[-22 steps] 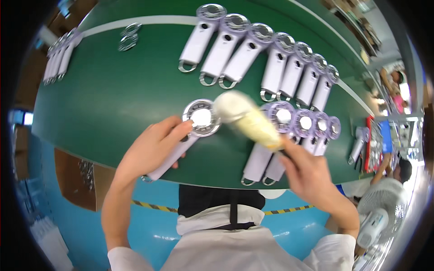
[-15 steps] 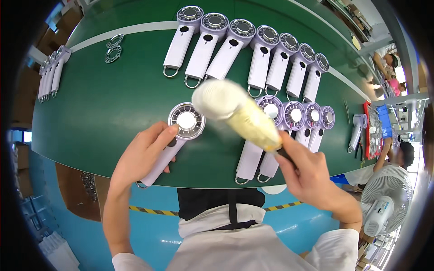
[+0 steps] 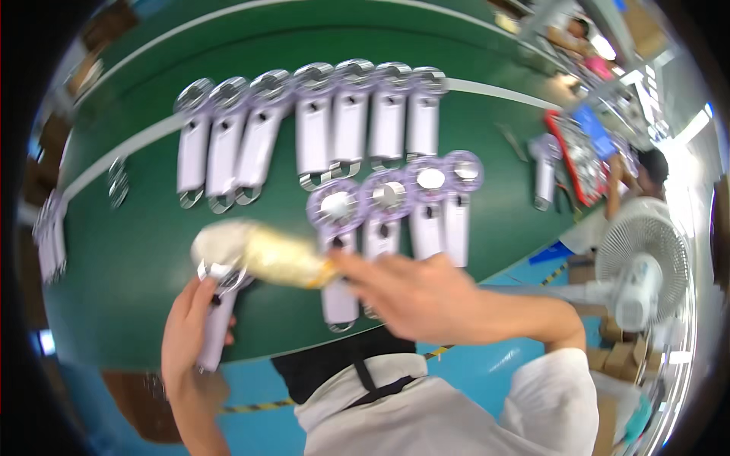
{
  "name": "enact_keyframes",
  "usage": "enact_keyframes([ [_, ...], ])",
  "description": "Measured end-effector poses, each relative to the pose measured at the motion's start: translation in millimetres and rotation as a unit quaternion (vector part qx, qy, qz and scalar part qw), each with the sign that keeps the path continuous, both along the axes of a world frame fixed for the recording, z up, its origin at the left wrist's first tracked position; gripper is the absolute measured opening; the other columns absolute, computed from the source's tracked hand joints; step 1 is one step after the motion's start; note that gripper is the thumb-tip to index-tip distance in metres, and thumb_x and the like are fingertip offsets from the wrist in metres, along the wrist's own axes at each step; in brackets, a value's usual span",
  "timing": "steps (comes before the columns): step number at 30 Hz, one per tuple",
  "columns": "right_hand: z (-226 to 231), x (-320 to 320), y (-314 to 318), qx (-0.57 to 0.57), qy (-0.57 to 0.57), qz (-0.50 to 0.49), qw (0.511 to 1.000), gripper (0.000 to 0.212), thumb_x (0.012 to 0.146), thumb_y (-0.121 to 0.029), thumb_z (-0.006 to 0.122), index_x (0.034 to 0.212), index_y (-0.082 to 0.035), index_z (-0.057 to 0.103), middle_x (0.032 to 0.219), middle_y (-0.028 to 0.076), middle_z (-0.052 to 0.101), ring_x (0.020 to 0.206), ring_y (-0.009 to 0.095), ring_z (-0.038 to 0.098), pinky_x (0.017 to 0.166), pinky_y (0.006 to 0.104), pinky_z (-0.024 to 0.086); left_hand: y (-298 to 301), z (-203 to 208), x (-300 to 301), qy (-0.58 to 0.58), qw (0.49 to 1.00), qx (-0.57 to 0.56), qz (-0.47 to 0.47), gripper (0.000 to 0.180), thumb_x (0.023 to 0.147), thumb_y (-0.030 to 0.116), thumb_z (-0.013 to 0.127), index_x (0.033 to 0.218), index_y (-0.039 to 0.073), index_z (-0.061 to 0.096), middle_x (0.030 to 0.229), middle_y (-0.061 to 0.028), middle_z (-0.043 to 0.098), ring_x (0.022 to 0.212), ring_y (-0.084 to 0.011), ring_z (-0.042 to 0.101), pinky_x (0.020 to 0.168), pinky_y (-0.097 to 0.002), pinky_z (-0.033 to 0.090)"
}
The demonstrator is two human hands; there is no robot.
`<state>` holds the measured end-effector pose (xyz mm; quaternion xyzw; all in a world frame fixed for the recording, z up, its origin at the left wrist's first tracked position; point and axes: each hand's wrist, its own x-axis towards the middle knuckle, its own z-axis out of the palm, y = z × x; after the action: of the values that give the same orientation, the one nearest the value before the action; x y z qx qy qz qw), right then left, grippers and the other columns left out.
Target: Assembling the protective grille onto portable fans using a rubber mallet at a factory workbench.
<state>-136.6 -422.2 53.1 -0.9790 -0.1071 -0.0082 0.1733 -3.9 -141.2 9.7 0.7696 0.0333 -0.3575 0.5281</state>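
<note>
Near the front edge of the green desk [image 3: 137, 296], toward its left side, we hold a white-and-lavender handheld fan [image 3: 217, 330] in our left hand [image 3: 185, 330]. Our fingers there are curled around its handle, the thumb up near the chrome-ringed head and fingertips showing at the handle's right side. Our right hand [image 3: 414, 296] reaches across from the right, its fingers closed around the narrow end of a mallet-like tool [image 3: 285, 260] with a rounded whitish head and a pale yellow body. The tool lies nearly level, its head covering part of the held fan's head; blur keeps us from telling whether the two touch.

Beyond our hands we see an upper row of seven handheld fans [image 3: 313, 137], heads pointing away from us. Nearer, to the right of the held one, lies a lower row of four fans [image 3: 386, 199], partly hidden by our right hand. Far to our left are loose chrome rings [image 3: 118, 182] and, farther out, a cluster of fans [image 3: 52, 239]. Toward the right, a lone fan [image 3: 545, 171] lies beside a red tray [image 3: 566, 156], with a blue bin [image 3: 595, 131] next to that.
</note>
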Motion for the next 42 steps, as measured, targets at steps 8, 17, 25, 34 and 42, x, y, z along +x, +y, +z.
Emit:
enact_keyframes([
  [8, -25, -18, 4, 0.066, -0.009, 0.018, 0.998, 0.049, 0.095, -0.024, 0.06, 0.141, -0.011, 0.047, 0.065, 0.006, 0.054, 0.041, 0.023, 0.052, 0.034, 0.0362, 0.039, 17, -26, -2, -0.046, 0.999, -0.011, -0.01, 0.042, 0.104, 0.038, 0.039, 0.111, 0.0, 0.055, 0.066, -0.0099, 0.059, 0.043, -0.0175, 0.055, 0.04, -0.0288, 0.046],
  [17, -32, -30, -89, 0.155, -0.324, -0.341, 0.868, 0.022, 0.081, -0.011, 0.077, 0.099, -0.002, 0.068, 0.082, 0.011, 0.066, 0.066, 0.023, 0.064, 0.056, 0.0325, 0.05, 18, -43, -6, -0.137, 0.99, -0.032, -0.022, 0.032, 0.104, 0.029, 0.042, 0.114, -0.001, 0.049, 0.064, -0.0076, 0.054, 0.041, -0.0142, 0.05, 0.037, -0.0264, 0.041],
  [25, -103, -51, -165, 0.024, -0.291, -0.534, 0.793, 0.022, 0.087, -0.019, 0.068, 0.1, -0.001, 0.069, 0.094, 0.017, 0.068, 0.086, 0.034, 0.064, 0.076, 0.0415, 0.049, 5, -14, 4, -0.157, 0.975, -0.078, 0.135, 0.034, 0.096, 0.031, 0.057, 0.112, 0.0, 0.056, 0.064, -0.0046, 0.056, 0.043, -0.0117, 0.05, 0.036, -0.0252, 0.038],
  [34, -133, -86, -215, -0.145, -0.201, -0.465, 0.85, 0.031, 0.096, -0.026, 0.063, 0.112, 0.001, 0.066, 0.097, 0.017, 0.057, 0.087, 0.034, 0.057, 0.078, 0.0409, 0.046, -40, 12, 57, -0.225, 0.958, -0.148, 0.099, 0.052, 0.088, 0.04, 0.073, 0.111, -0.002, 0.053, 0.074, -0.0023, 0.058, 0.056, -0.0079, 0.054, 0.049, -0.0237, 0.045],
  [42, -139, -68, -205, -0.195, -0.184, -0.475, 0.838, 0.034, 0.101, -0.029, 0.055, 0.117, -0.001, 0.063, 0.103, 0.019, 0.058, 0.098, 0.039, 0.057, 0.084, 0.043, 0.046, -8, 9, 74, -0.249, 0.959, -0.066, 0.119, 0.057, 0.077, 0.024, 0.084, 0.118, -0.002, 0.053, 0.087, -0.0058, 0.064, 0.058, -0.0093, 0.058, 0.049, -0.0248, 0.047],
])
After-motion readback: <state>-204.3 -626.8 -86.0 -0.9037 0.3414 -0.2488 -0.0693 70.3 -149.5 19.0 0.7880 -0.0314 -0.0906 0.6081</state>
